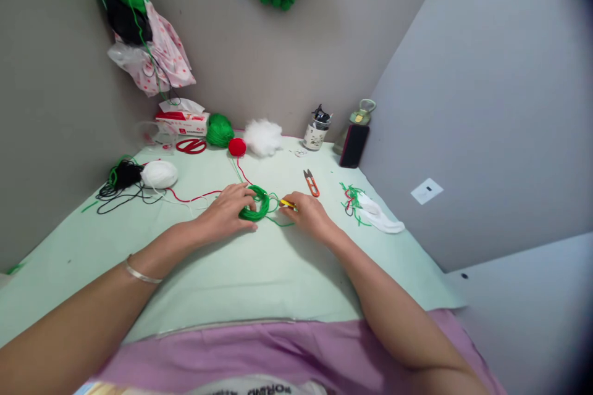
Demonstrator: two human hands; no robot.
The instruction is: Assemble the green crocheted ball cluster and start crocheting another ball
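A green crocheted ring piece (256,205) lies on the pale green table cover (259,265) in the middle. My left hand (227,212) rests on its left side with the fingers curled over its edge. My right hand (308,213) is pinched on a yellow crochet hook (288,203) just right of the piece. Green yarn runs from the piece under my right hand. A red strand (194,199) trails left from a small red yarn ball (237,147).
Orange thread snips (311,182) lie right of centre. At the back stand a green yarn ball (219,129), white stuffing (263,137), a tissue box (182,122), a cup (315,133) and a phone (354,145). White and black yarn (139,178) sit left. Scraps (365,207) lie right.
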